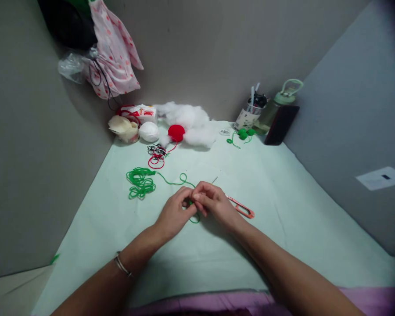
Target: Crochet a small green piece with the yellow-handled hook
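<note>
We look down on a pale mint-green table cover (283, 228), our landmark throughout. At its far edge lies a heap of white fluffy stuffing (191, 120). The left hand (176, 210) and the right hand (213, 202) meet at the centre of the cover, fingertips closed narrowly against one another and pinching a strand of loose, tangled green yarn (140, 182). The bulk of the green yarn lies on the cover's left-centre part, and one strand runs from it to the pinched fingers, where a small loop shows beneath them. On the cover just right of centre, partly under the right hand, lie orange-handled thread snips (242, 208). Toward the far edge, touching the stuffing, sits a round red yarn ball (176, 132). Smallest, a thin metal tip (214, 180) projects beyond the right hand's fingers toward the far edge. We cannot tell whether it is a needle or a hook.
</note>
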A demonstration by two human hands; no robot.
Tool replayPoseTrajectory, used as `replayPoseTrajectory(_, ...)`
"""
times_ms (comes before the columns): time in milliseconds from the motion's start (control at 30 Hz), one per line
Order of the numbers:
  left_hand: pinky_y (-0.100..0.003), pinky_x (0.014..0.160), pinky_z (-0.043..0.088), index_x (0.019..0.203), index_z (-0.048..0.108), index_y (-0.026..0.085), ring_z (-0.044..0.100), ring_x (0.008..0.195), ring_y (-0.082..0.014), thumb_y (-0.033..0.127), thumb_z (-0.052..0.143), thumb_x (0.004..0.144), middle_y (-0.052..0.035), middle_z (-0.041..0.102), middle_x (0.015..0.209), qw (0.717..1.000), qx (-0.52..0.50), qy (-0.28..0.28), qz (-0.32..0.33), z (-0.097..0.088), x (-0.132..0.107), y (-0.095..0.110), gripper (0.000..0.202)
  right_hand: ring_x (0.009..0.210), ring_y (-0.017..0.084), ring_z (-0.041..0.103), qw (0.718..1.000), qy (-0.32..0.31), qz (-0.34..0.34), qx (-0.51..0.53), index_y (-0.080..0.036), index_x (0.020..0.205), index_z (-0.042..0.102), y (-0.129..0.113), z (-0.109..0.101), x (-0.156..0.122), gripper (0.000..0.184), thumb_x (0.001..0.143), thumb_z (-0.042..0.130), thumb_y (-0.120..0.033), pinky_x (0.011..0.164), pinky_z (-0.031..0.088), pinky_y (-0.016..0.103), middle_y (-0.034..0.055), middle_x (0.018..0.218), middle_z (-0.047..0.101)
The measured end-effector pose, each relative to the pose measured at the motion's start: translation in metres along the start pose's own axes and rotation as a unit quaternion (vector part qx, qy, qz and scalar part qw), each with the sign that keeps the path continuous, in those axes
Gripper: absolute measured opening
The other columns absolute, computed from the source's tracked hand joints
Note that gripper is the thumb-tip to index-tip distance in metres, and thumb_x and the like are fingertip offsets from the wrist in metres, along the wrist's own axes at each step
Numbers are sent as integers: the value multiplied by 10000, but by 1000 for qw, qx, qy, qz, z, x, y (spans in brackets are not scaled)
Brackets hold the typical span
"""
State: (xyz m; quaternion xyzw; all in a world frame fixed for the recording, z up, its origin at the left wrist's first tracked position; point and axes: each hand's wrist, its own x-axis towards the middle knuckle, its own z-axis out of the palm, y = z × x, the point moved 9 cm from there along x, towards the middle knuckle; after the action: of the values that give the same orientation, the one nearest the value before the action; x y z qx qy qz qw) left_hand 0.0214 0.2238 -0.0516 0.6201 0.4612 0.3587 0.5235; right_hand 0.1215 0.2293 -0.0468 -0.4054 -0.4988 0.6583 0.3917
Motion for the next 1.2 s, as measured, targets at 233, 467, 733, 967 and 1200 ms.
replayPoseTrajectory(233,-321,751,387,761,503,229,499,805,-189,150,521,803,15,534,815,998,49,-40,8,3,0,-1,91,558,102,369,995,12,-2,-101,-200,703,550,-6,-1,-5,288,886,676,-384,549,268,268,-59,587,464)
replayPoseTrajectory(467,-313,761,450,788,542,218,566,815,-187,258,534,912,-18,582,857,998,-20,-53,-23,1,5,-7,130,502,95,464,997,5,55,58,-202,838,606,1,-7,2,307,892,740,-472,530,319,247,-45,604,589)
replayPoseTrajectory(733,-341,767,422,833,517,218,539,819,-196,188,460,961,-27,560,855,996,76,-40,20,1,5,-7,143,457,94,461,995,25,89,47,-182,777,634,11,-5,2,385,871,770,-529,536,355,243,-45,475,566)
replayPoseTrajectory(967,-328,767,427,828,491,227,540,819,-189,219,462,1003,-19,562,854,997,55,-30,38,0,3,-4,178,435,65,479,986,50,121,107,-182,778,639,16,-9,7,363,823,831,-487,469,264,217,4,651,699)
replayPoseTrajectory(1200,-337,768,424,803,517,225,540,794,-184,145,492,913,-16,574,817,999,47,-13,17,-1,8,-7,139,462,94,449,984,58,125,111,-203,797,628,20,-10,5,372,817,815,-525,510,319,243,-36,537,604)
